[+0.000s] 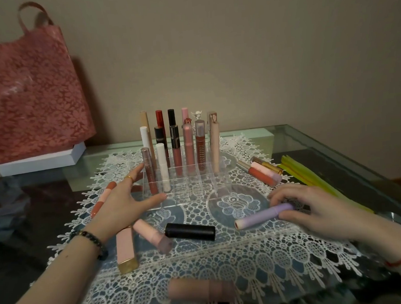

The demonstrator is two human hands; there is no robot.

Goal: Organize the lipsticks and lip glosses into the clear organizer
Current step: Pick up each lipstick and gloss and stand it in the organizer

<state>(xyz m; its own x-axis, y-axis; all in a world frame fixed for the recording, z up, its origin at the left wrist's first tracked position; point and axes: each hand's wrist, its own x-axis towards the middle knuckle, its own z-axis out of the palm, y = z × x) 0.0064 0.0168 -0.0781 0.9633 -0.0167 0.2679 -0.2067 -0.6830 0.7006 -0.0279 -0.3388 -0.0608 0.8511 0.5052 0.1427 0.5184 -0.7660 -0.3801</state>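
**Lilac tube next: stand it up, then into a front slot**

Our right hand [317, 212] is down on the lace mat [249, 255], its fingers [283, 194] curled round the lilac tube [263, 216]. The tube lies flat, just right of the black lipstick [190, 231]. The left hand [121, 205] is spread wide with straight fingers, thumb against the front edge of the clear organizer [186, 201] in the middle of the glass counter [324, 140].

The back rows look full and the front cells look empty, so that's where we'd aim. Our take: turn the tube upright before it's over the organizer. Come in from above, not the side, so we don't knock the tall glosses [189, 148] behind. Let the left hand brace the acrylic so it doesn't skid on the lace. Cap end up ideally, though we can't tell which end that is from here.
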